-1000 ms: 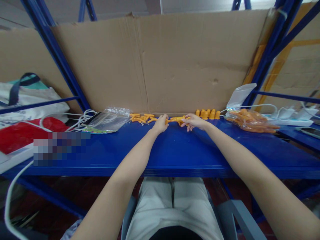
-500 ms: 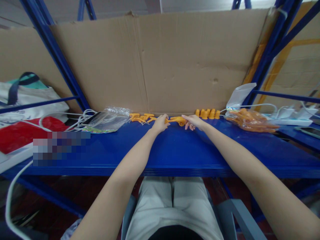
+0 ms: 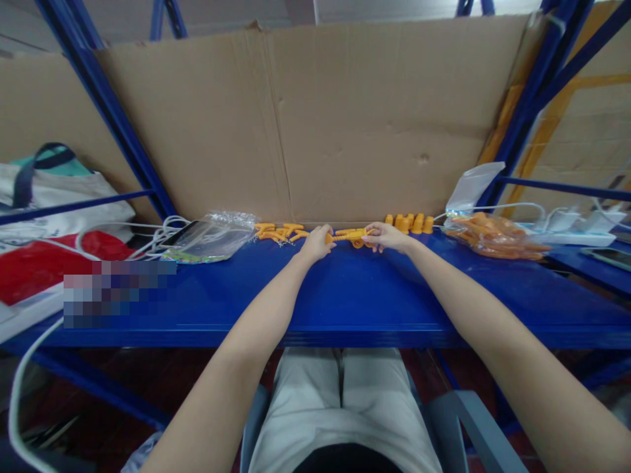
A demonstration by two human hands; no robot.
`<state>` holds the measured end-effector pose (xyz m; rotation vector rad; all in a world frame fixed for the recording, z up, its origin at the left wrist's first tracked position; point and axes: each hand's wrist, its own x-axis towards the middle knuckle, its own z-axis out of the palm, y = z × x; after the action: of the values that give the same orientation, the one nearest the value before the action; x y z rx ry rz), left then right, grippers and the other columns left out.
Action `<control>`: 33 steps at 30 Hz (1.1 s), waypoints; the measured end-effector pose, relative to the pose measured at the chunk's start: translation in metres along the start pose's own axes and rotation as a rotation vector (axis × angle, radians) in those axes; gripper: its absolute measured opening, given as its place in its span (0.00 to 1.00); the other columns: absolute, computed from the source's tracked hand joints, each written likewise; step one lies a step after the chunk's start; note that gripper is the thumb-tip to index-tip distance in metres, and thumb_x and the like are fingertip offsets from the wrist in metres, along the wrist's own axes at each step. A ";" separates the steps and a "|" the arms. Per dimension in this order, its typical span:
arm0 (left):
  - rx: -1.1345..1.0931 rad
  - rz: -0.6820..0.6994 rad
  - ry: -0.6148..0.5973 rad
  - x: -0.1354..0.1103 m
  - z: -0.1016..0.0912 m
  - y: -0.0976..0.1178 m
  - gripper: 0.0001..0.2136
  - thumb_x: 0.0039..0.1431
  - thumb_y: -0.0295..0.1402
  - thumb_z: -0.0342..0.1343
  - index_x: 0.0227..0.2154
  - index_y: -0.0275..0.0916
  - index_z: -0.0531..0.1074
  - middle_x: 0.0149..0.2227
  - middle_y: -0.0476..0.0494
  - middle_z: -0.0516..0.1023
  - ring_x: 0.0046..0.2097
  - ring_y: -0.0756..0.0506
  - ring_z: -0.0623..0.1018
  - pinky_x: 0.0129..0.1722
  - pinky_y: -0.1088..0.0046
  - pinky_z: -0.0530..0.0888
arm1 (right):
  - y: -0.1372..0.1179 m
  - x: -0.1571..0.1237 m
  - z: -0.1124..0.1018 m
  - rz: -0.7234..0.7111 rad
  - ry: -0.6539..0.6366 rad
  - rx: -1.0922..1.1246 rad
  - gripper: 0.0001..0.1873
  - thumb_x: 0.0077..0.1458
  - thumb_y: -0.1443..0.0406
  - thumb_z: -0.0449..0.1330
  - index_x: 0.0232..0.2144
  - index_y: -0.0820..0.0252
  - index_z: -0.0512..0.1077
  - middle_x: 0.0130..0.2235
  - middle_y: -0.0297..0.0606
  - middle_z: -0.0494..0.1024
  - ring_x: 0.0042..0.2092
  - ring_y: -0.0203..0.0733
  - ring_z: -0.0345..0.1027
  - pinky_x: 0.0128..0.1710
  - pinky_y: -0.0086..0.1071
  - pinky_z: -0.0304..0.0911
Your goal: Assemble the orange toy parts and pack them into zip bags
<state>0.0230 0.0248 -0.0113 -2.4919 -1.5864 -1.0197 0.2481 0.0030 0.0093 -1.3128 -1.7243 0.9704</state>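
My left hand (image 3: 317, 244) is closed around one end of a yellow-orange plastic part at the back of the blue table. From its fingers a thin, ribbed-looking stretch of the plastic part (image 3: 340, 238) runs right. My right hand (image 3: 387, 237) pinches the wider far end, where a rounded piece hangs low. Fingers hide both ends, and the finer shape is too small to make out. Left of my left hand lie several orange branched pieces (image 3: 279, 232) with small metal bits. Orange cup-shaped pieces (image 3: 411, 224) stand in a row just behind my right hand.
Cardboard (image 3: 345, 118) walls off the back of the blue table (image 3: 365, 302). A clear plastic bag (image 3: 211, 236) lies left, near white cables (image 3: 152, 236). At right are a bag of orange parts (image 3: 493, 236), a white power strip (image 3: 566, 238) and a phone (image 3: 611, 257).
My right hand has shifted slightly right and its fingers have curled in at the plastic part's right end. My left hand keeps its place and grip.
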 end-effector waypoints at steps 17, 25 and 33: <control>0.010 0.000 -0.013 -0.002 -0.001 0.004 0.12 0.49 0.23 0.63 0.34 0.40 0.68 0.37 0.46 0.74 0.43 0.43 0.75 0.46 0.67 0.71 | 0.003 0.004 0.004 0.022 -0.017 -0.028 0.20 0.62 0.58 0.57 0.21 0.64 0.67 0.17 0.34 0.71 0.14 0.26 0.54 0.12 0.23 0.46; -0.003 -0.034 -0.016 -0.001 -0.003 0.005 0.12 0.48 0.24 0.64 0.33 0.40 0.68 0.36 0.46 0.75 0.42 0.44 0.76 0.45 0.67 0.71 | 0.003 0.004 0.010 -0.050 0.048 -0.135 0.16 0.64 0.58 0.53 0.26 0.61 0.64 0.20 0.30 0.69 0.15 0.28 0.54 0.15 0.24 0.48; -0.239 -0.174 -0.143 -0.003 -0.006 0.013 0.12 0.49 0.25 0.65 0.35 0.38 0.68 0.23 0.54 0.72 0.23 0.52 0.72 0.30 0.75 0.71 | -0.002 -0.005 0.019 -0.394 0.329 -0.760 0.17 0.64 0.55 0.48 0.32 0.60 0.67 0.28 0.39 0.75 0.33 0.42 0.69 0.31 0.29 0.55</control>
<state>0.0295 0.0142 -0.0041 -2.6719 -1.8532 -1.1374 0.2314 -0.0047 0.0021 -1.3860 -2.0464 -0.1562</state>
